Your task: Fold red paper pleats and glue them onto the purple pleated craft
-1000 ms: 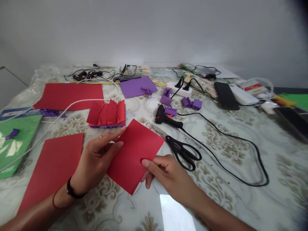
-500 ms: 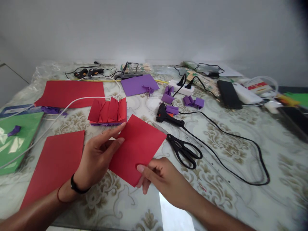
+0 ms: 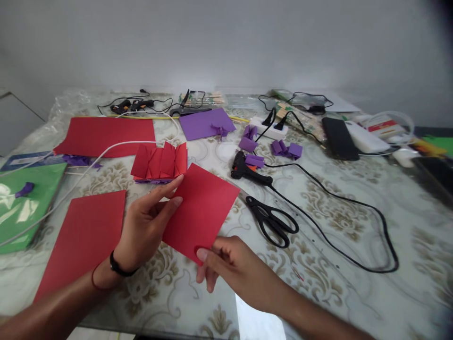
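Observation:
I hold a small red paper sheet (image 3: 201, 208) just above the table between both hands. My left hand (image 3: 148, 226) grips its left edge, fingers stretched along the paper and thumb on top. My right hand (image 3: 230, 264) pinches its near corner between thumb and fingers. A folded red paper piece (image 3: 160, 163) on a purple base lies just beyond the sheet. Black scissors (image 3: 271, 219) lie to the right of it.
A larger red sheet (image 3: 83, 236) lies at the near left, another (image 3: 106, 134) at the far left, and green paper (image 3: 24, 203) at the left edge. A black glue gun (image 3: 247, 172) with its cable, purple paper pieces (image 3: 286, 150), a purple sheet (image 3: 205, 123), a power strip (image 3: 269, 130) and phones (image 3: 338, 137) fill the far side.
The red sheet has turned slightly and shifted left. My right hand slid from its right edge down to its near corner. My left hand keeps its hold.

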`<state>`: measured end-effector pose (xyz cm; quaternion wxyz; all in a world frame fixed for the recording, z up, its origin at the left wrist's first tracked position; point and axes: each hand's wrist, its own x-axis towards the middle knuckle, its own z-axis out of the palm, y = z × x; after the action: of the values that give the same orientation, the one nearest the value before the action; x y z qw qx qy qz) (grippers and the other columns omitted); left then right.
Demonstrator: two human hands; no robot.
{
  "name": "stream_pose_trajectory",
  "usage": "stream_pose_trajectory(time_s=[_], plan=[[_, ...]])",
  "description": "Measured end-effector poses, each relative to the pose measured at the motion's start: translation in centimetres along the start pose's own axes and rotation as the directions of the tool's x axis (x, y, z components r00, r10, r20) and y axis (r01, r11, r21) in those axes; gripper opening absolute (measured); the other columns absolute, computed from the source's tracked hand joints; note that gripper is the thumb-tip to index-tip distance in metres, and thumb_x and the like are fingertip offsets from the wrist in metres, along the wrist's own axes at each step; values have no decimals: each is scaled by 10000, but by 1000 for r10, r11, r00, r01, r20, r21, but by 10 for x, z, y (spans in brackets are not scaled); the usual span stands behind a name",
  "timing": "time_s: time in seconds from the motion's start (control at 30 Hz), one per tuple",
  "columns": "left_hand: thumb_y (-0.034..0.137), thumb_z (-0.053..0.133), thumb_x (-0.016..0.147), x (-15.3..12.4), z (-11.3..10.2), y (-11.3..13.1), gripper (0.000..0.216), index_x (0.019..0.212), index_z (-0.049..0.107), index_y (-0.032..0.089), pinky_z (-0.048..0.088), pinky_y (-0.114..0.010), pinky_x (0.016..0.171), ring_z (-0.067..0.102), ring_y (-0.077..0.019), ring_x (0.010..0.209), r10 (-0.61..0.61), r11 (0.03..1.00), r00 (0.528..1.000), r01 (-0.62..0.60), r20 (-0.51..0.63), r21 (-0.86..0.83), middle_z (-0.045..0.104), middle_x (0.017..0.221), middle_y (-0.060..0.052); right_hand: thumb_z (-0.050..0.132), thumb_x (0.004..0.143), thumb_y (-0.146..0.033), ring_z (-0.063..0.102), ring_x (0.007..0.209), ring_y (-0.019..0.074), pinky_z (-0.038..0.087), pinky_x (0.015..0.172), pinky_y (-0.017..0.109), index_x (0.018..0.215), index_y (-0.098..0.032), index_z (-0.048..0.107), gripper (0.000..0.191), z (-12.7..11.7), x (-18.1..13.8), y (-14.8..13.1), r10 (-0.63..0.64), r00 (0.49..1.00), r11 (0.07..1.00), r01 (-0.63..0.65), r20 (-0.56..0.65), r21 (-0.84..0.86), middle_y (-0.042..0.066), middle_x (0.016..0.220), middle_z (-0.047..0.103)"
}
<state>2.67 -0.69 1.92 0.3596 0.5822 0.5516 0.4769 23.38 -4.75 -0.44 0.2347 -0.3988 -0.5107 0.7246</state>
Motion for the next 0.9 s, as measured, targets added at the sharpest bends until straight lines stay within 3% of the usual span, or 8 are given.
stream_pose_trajectory(time_s=[0.1,0.4,0.57,0.67,0.77,0.9], plan=[[364,759,910,0,0,0,403,1303,775,278,494,-173,485,592,-84,561,14,1000,1000,-14,-9,12,798,965,-22,600,993,-635,637,585,118,518,592,242,802,-175,631,499,1,0,2,-8,1000,1000,8,11,-5,43,751,733],[407,776,899,2,0,2,456,1324,765,242,432,-150,431,495,-66,520,-36,999,999,36,-7,-11,766,901,-27,579,1007,-628,631,553,117,491,567,239,758,-186,606,508,2,-3,-3,-16,1000,999,16,6,-39,38,715,725],[407,802,876,1,-2,2,451,1302,777,260,484,-150,475,521,-66,549,-57,997,998,57,-2,-59,737,902,-17,570,1011,-622,728,742,183,558,711,281,844,-177,683,489,-9,-2,-12,-97,987,990,83,-126,-113,68,784,758],[368,804,883,0,-2,1,459,1334,754,299,485,-145,491,512,-65,560,-73,990,996,78,41,-119,684,841,11,583,997,-626,706,737,186,569,729,296,797,-193,650,481,-19,-1,-18,-159,962,987,147,-223,-67,42,767,727],[318,808,884,2,-2,-1,537,1407,691,331,504,-147,557,540,-73,624,-79,970,994,93,73,-224,636,831,30,584,1003,-593,667,732,183,556,728,297,743,-202,628,472,-27,-1,-22,-200,943,975,165,-265,-146,26,748,694],[321,841,851,5,-5,-2,381,1210,761,224,490,-161,577,579,-95,666,-152,955,976,186,157,-230,646,792,15,552,1026,-566,643,764,194,544,751,312,768,-211,618,443,-36,-3,-27,-239,915,962,178,-324,-207,22,772,674]])
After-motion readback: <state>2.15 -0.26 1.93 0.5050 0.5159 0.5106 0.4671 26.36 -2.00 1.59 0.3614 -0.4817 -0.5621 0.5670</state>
